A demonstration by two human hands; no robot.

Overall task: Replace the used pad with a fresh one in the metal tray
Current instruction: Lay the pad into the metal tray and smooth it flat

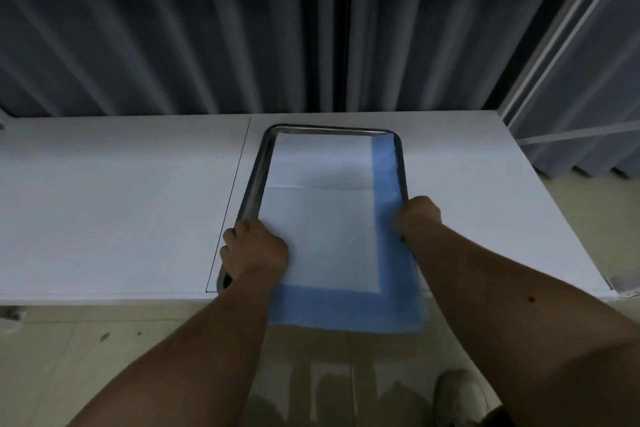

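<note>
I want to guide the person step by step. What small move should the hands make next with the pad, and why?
Probably push the white pad with the blue border further into the rectangular metal tray. Its near blue edge hangs over the front of the white table, while the left hand and right hand are closed on its sides.

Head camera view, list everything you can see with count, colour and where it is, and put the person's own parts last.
Tray: one, metal, on the table right of centre, near end at the front edge.
Pad: one, white with blue border, lying in the tray, near end hanging over the table's front edge.
Table: one, white, across the middle.
Curtain: one, dark grey, behind the table.
Floor: pale tiles, below.
Shoe: one, white, bottom right.
Left hand: on the pad's left edge at the tray rim.
Right hand: on the pad's right edge.
</note>
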